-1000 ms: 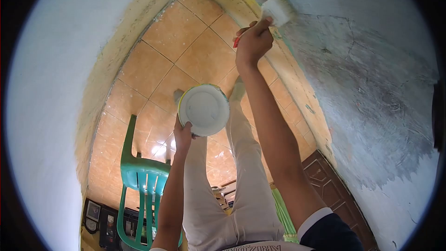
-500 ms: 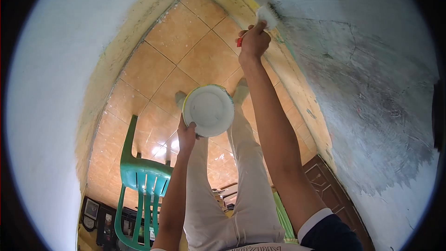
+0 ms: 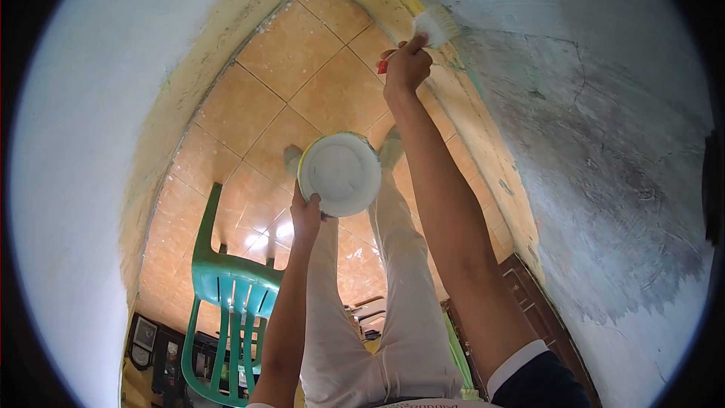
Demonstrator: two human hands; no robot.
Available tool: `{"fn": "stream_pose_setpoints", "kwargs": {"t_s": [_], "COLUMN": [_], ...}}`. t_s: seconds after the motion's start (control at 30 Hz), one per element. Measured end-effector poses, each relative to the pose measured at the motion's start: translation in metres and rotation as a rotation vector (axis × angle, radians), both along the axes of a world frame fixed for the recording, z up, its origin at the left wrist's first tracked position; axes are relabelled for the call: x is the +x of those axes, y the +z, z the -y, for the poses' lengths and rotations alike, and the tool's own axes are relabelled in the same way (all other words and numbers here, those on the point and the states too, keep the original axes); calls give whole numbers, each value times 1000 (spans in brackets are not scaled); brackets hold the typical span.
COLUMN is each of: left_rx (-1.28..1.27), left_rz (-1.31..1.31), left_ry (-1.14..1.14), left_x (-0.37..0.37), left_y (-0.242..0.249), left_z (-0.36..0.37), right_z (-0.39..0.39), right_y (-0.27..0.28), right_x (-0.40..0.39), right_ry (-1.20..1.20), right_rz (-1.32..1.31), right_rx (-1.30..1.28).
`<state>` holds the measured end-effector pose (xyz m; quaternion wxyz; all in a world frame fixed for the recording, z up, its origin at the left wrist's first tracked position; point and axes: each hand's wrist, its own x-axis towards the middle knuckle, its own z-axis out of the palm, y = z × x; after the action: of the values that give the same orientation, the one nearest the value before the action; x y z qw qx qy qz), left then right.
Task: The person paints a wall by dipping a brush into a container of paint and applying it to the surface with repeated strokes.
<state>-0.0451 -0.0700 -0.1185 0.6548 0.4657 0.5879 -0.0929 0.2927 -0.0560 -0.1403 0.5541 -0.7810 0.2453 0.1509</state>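
Brush (image 3: 432,26) shifted down wall (image 3: 589,128), tub (image 3: 311,174) held, shirt lettering (image 3: 438,406) unreadable

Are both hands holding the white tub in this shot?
No, only the left hand holds the tub; the right hand grips a brush up by the wall.

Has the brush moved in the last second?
Yes. Judged against the cracked grey patch, the brush has shifted away from it, toward the yellowish lower band.

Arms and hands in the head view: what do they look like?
The left hand and right hand are bare, with no gloves or watch visible. The short right sleeve is dark navy with a white cuff band.
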Motion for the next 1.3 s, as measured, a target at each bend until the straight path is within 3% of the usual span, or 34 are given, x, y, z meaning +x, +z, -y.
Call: {"fn": "stream_pose_setpoints", "kwargs": {"t_s": [0.17,0.27,0.43,0.6,0.87,1.0,1.13,1.3], "left_rx": [-7,-10,-24,-17,-66,-64,-54,-57], "left_rz": [-17,-11,-30,-35,-84,-62,-79,-66], "left_ry": [32,11,18,29,29,17,17,37], "left_x": [4,2,3,9,6,7,10,11], "left_y": [4,0,-1,2,-1,-1,-1,-1], "left_z": [-1,-1,-4,-2,6,7,8,10], "right_z": [4,4,1,-6,-10,-6,0,7], "right_y": [-1,45,59,17,29,68,67,58], "right_x": [10,3,-16,2,-11,-11,-13,-6], "right_ry": [-79,-22,5,19,-27,48,88,67], "right_rz": [-106,65,224,136,-45,177,350,334], "right_rx": [63,95,68,-41,39,62,9,-36]}}
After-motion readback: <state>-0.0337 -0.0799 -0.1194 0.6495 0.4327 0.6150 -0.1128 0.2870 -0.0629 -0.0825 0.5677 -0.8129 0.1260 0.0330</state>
